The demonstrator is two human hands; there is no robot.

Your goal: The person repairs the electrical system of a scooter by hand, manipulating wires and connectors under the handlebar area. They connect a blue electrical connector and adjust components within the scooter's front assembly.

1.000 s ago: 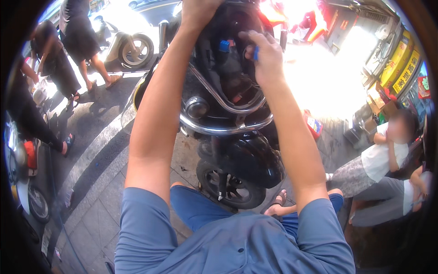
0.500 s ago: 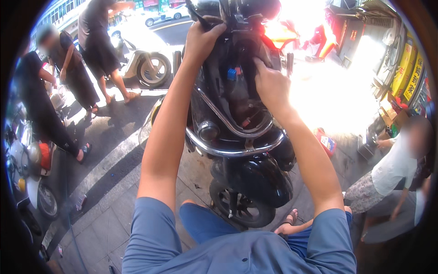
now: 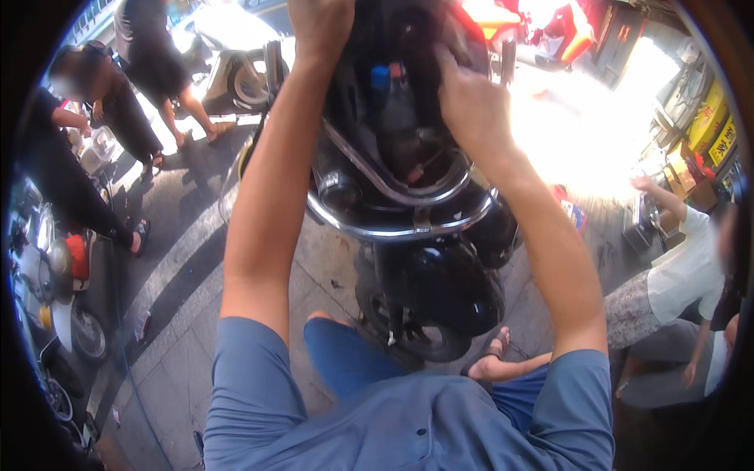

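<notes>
A black motor scooter [image 3: 440,286] stands in front of me, its front end toward me with chrome bars curving across it. Its front has an opening in which a blue connector [image 3: 380,77] and a small reddish connector [image 3: 415,174] show. My left hand [image 3: 320,27] is at the top of the view by the upper left of the scooter; the picture's edge cuts off its fingers. At the right rim of the opening is my right hand [image 3: 475,94], slightly blurred, with fingers curled and the forefinger reaching onto the dark bodywork. What it grips is hidden.
Several people stand at the left by parked two-wheelers, one with a red part [image 3: 77,255]. A person in a white top [image 3: 687,259] is at the right, near a dark case [image 3: 640,224] and yellow boxes [image 3: 707,118]. Strong sunlight washes out the ground beyond my right arm.
The scooter and my hands sit higher in the picture, so the left hand's fingers have left the view. The right hand stays at the opening's rim. The person at the right has raised an arm.
</notes>
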